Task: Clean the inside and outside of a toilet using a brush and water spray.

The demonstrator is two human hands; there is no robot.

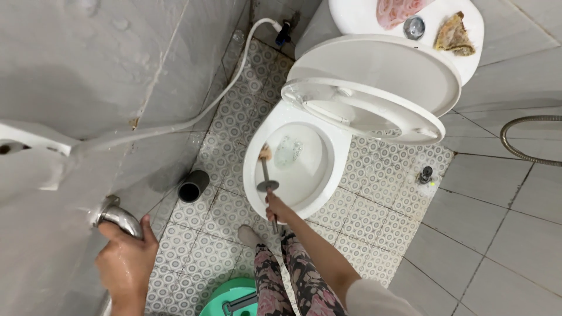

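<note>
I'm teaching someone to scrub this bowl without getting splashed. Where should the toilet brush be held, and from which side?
Grip the grey, thin-handled toilet brush at its upper handle end, above the round splash disc, coming from the front of the white ceramic toilet bowl. The handle slants up out of the bowl toward the person, where the right hand wraps it, keeping the bristle head low inside.

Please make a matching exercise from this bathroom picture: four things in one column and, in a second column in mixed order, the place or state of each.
Things:
1. toilet brush
2. toilet lid
3. dark tube
4. metal handle

Places or states:
A. lying on the patterned floor tiles, left of the toilet bowl
B. raised up
C. gripped by the left hand
D. held by the right hand, head inside the bowl

Pairs: 1-D, 2-B, 3-A, 4-C
</note>
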